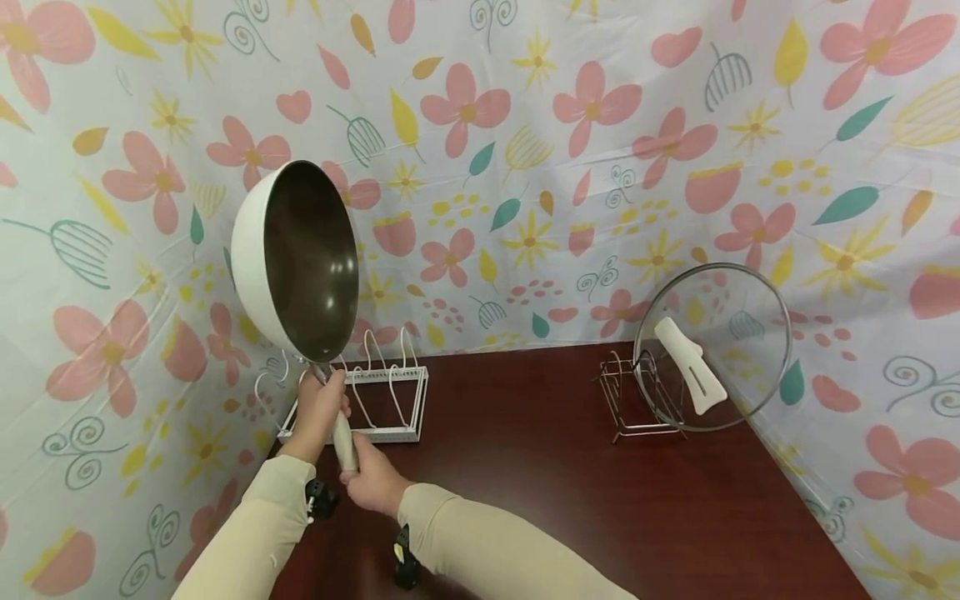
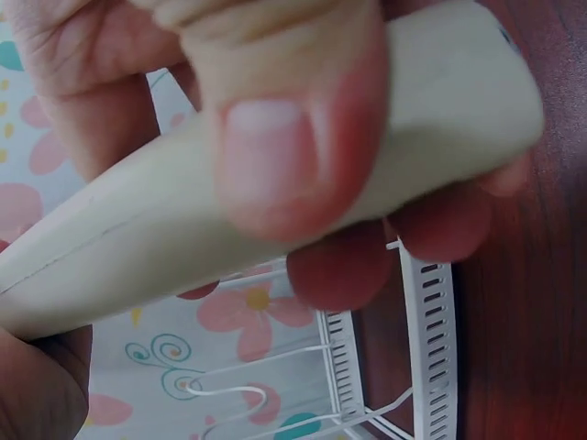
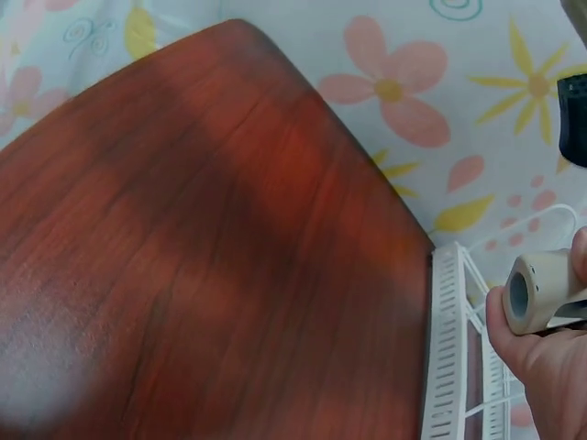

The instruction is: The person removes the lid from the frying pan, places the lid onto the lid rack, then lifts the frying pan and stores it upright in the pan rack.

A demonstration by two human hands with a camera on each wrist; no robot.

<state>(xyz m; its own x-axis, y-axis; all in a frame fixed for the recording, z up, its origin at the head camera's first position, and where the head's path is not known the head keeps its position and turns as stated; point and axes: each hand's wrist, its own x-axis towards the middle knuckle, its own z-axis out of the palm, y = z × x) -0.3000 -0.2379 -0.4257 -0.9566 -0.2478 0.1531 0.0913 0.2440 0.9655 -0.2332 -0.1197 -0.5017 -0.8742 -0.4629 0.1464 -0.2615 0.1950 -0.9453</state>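
Observation:
A deep wok (image 1: pixel 309 258), white outside and dark inside, is raised above the left of the table, tilted with its opening to the right. My left hand (image 1: pixel 321 410) grips its cream handle (image 1: pixel 343 443) close to the pan. Lower down, my right hand (image 1: pixel 377 479) holds the handle's end. A thumb lies across the handle (image 2: pixel 147 225) in the left wrist view, with fingers beneath. In the right wrist view the handle's hollow end (image 3: pixel 521 298) shows, and part of a hand (image 3: pixel 555 376) curls around it.
A white rack (image 1: pixel 422 404) with upright loops stands below the wok on the dark red table (image 1: pixel 525 467). At the right, a glass lid (image 1: pixel 750 350) with a white handle leans upright in a small wire rack (image 1: pixel 618 417). Flower-patterned cloth (image 1: pixel 525 167) surrounds the table's back and sides.

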